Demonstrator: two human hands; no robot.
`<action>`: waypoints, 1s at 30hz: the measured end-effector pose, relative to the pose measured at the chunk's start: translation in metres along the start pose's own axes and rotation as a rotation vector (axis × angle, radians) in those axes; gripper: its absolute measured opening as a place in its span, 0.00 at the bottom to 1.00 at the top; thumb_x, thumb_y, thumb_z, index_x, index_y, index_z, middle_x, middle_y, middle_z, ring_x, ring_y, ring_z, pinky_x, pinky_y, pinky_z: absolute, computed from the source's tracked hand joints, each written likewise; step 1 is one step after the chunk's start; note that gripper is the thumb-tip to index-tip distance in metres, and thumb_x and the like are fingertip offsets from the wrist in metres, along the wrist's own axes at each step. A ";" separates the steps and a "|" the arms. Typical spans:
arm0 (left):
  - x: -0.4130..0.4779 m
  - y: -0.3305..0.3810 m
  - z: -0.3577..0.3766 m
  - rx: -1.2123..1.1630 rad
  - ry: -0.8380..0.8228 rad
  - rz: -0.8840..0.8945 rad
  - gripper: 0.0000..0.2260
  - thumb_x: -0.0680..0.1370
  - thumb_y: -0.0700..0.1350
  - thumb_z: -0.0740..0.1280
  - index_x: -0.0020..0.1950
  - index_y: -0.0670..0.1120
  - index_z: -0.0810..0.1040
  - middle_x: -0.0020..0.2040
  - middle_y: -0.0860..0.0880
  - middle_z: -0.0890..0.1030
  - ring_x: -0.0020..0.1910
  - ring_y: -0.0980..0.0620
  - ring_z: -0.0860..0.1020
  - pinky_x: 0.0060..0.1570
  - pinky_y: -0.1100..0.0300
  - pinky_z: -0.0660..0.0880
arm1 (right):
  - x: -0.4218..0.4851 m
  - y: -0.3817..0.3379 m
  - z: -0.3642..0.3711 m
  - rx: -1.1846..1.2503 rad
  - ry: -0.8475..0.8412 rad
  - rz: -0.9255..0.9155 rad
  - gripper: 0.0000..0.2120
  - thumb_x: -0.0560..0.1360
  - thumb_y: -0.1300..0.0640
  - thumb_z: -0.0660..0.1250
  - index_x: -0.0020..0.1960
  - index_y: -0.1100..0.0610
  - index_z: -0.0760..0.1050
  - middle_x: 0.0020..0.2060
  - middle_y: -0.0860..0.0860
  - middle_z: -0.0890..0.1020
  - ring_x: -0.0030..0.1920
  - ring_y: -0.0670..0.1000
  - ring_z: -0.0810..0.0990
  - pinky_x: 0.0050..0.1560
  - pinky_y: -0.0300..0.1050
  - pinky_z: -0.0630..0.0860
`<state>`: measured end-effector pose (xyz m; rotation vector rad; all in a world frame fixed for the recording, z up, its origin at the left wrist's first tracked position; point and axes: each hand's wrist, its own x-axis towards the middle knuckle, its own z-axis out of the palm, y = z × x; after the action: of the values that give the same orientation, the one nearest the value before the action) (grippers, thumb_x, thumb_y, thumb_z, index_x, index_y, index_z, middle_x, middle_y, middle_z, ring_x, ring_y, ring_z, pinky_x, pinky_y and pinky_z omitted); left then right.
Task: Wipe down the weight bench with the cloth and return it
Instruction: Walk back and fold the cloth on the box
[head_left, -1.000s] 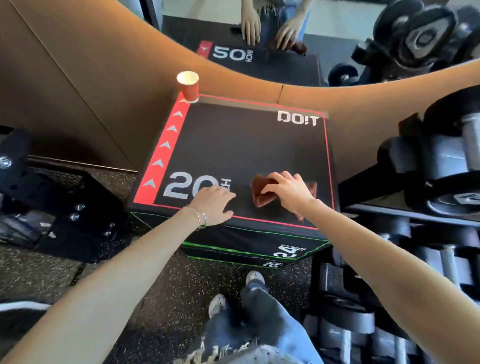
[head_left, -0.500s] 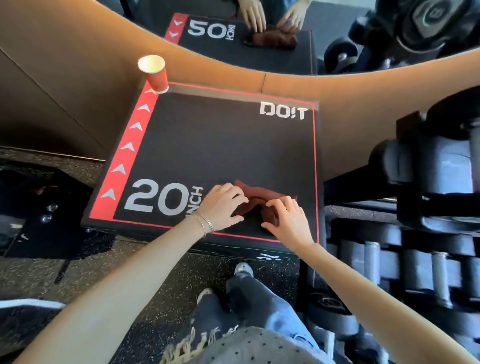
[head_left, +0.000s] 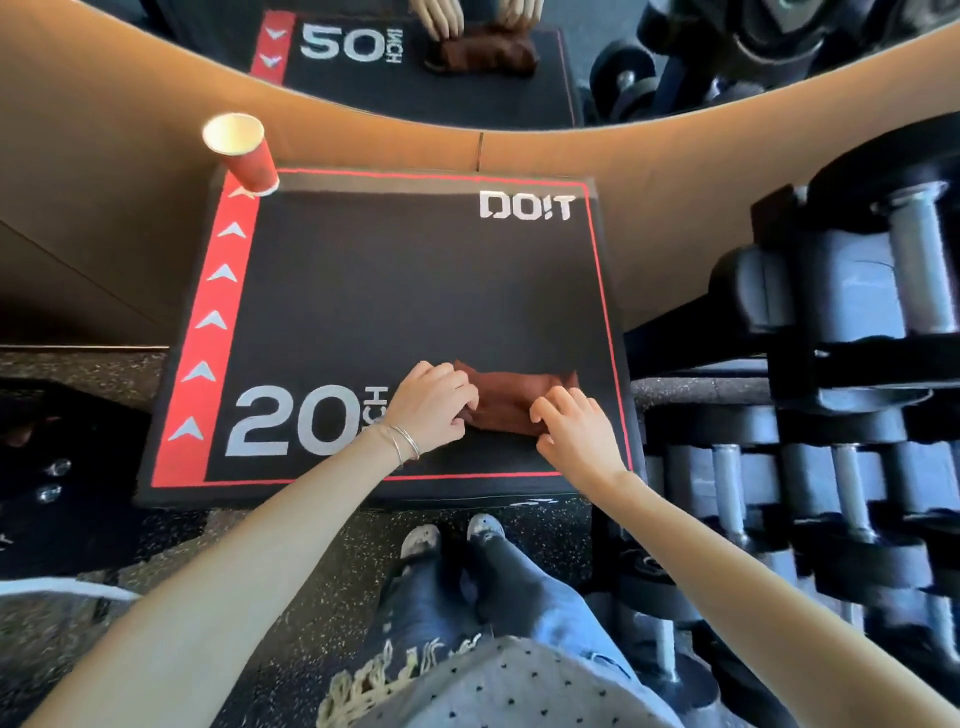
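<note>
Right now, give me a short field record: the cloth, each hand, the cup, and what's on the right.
surface: black box marked 20 INCH
cloth: brown, bunched, front right of box top
left hand: grips cloth's left end
right hand: fingertips on cloth's near edge; grip unclear
cup: red, upright, far left corner of box
right side: dumbbell rack

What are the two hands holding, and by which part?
A brown cloth lying on the black box. The left hand grips its left end; the right hand pinches its near edge, towards the right end.
</note>
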<state>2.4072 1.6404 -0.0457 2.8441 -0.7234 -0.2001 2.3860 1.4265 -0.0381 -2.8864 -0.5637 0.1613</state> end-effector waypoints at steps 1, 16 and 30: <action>-0.001 -0.004 -0.002 -0.017 -0.011 0.036 0.08 0.70 0.42 0.66 0.47 0.47 0.80 0.45 0.50 0.80 0.49 0.47 0.75 0.49 0.55 0.65 | -0.003 0.000 -0.001 -0.003 0.027 -0.027 0.13 0.58 0.71 0.70 0.41 0.63 0.77 0.38 0.59 0.78 0.39 0.61 0.77 0.38 0.50 0.75; 0.033 -0.023 -0.017 -0.094 -0.172 -0.007 0.17 0.76 0.55 0.64 0.62 0.48 0.75 0.59 0.48 0.76 0.60 0.47 0.71 0.56 0.52 0.70 | 0.028 0.012 -0.020 0.082 -0.089 0.133 0.11 0.77 0.60 0.63 0.57 0.55 0.79 0.55 0.52 0.78 0.58 0.56 0.72 0.54 0.51 0.71; 0.075 -0.008 -0.012 -0.220 -0.553 -0.096 0.22 0.71 0.58 0.70 0.61 0.49 0.76 0.60 0.48 0.78 0.58 0.46 0.76 0.54 0.55 0.72 | 0.070 0.035 -0.018 0.304 -0.613 0.175 0.13 0.74 0.50 0.69 0.57 0.54 0.76 0.51 0.53 0.79 0.54 0.56 0.76 0.50 0.46 0.71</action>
<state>2.4786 1.6128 -0.0418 2.6183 -0.6046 -1.0400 2.4659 1.4182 -0.0325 -2.5510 -0.3298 1.0780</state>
